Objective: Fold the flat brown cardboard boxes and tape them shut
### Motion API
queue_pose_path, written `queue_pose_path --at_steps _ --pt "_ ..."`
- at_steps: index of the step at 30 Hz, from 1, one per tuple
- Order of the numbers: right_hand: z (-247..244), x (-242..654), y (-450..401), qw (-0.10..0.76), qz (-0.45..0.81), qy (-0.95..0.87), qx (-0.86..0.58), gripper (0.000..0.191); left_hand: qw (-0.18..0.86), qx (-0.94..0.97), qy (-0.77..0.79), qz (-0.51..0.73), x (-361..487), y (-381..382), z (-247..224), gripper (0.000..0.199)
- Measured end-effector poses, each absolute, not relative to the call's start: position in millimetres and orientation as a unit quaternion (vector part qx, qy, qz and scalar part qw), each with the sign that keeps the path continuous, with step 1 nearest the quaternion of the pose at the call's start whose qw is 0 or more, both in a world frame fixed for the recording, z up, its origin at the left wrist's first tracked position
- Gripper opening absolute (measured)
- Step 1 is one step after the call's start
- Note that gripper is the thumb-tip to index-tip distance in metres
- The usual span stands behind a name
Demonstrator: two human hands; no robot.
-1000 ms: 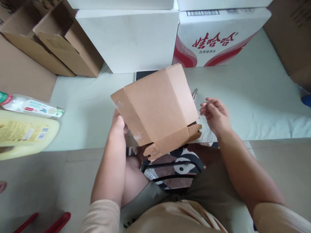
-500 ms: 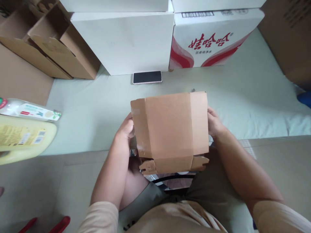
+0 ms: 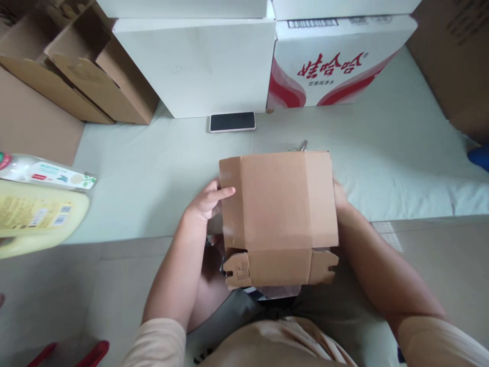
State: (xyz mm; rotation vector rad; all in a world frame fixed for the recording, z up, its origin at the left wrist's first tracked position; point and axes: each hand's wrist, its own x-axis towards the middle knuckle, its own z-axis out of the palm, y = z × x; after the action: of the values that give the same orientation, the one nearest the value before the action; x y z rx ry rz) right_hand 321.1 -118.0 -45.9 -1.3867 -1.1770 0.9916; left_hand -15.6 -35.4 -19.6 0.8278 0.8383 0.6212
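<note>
A brown cardboard box (image 3: 275,199), partly unfolded with creased side flaps and notched tabs at its near end, is held up over my lap. My left hand (image 3: 209,200) grips its left edge, the thumb lying on top of the flap and the other fingers behind it. At the right edge is my right hand (image 3: 340,194), its fingers mostly hidden behind the cardboard. Just past the far edge, a small metal object (image 3: 303,146) rests on the green sheet (image 3: 168,168).
A phone (image 3: 232,122) lies before a white box (image 3: 202,66). Beside that stands a white-and-red printed carton (image 3: 336,66). Open cardboard boxes (image 3: 110,86) are at the far left, with a yellow jug (image 3: 42,214) and a clear bottle (image 3: 46,172) nearer.
The cardboard has shifted right and toward me, showing more of its near tabs. My left thumb has come onto its top face. More of the metal object shows.
</note>
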Motion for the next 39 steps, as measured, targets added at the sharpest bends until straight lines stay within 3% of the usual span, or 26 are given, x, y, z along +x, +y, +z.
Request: queue_pose_path --at_steps 5,14,19,25,33,39 --pt "-32 316 -115 0.528 0.500 -0.421 -0.542 0.060 0.760 0.376 0.421 0.320 -16 -33 -20 0.048" --pt "-28 311 -117 0.552 0.573 -0.401 -0.454 0.077 0.624 0.322 0.429 0.568 -32 -6 -32 0.033" --pt "-35 300 -118 0.503 0.579 -0.427 -0.479 0.053 0.639 0.303 0.410 0.575 -31 -4 -42 0.039" --pt "-14 295 -133 0.480 0.560 -0.418 -0.530 0.051 0.671 0.281 0.402 0.556 -23 -17 -31 0.038" --pt "28 336 -210 0.538 0.362 -0.256 -0.717 0.047 0.750 0.277 0.440 0.409 -12 -33 -6 0.021" --pt "40 386 -259 0.566 0.060 -0.186 -0.801 0.039 0.750 0.285 0.434 0.409 -14 -39 2 0.016"
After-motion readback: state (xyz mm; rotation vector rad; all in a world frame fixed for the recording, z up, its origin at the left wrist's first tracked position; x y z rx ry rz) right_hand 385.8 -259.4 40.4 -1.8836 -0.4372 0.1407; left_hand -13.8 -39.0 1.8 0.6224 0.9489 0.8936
